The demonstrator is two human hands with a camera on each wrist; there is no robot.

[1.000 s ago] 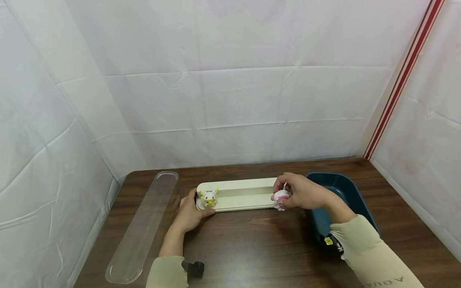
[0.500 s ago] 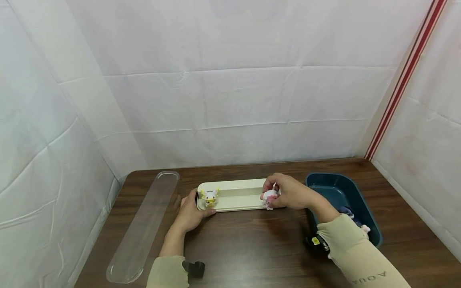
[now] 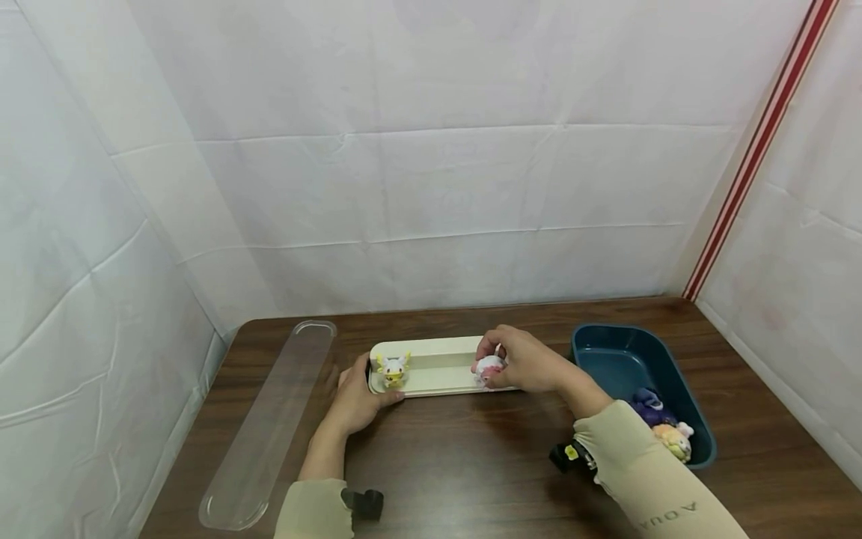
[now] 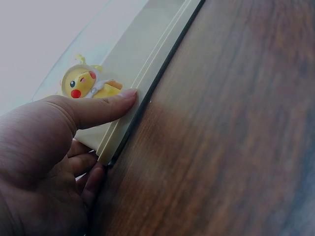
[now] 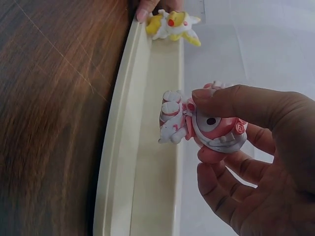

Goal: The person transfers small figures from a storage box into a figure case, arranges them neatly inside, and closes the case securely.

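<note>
Right hand [image 3: 532, 367] with fingers pinching a pink-and-white toy figure [image 5: 206, 125] over the long cream plastic tray [image 3: 438, 367] mid-worktop, left hand [image 3: 357, 400] gripping the tray's left end, thumb pressed beside a yellow toy figure [image 3: 393, 369].

There are 4 toy figures: 1 yellow figure [image 3: 393, 370] in the tray, 1 pink and white figure [image 3: 488, 368] held over it, 1 purple figure [image 3: 649, 404] and 1 peach figure [image 3: 674, 439] in the bin; also 1 cream tray [image 3: 438, 365], 1 clear lid [image 3: 269, 423], 1 dark blue bin [image 3: 609, 358], 2 hands and 1 worktop [image 3: 471, 471]
</note>
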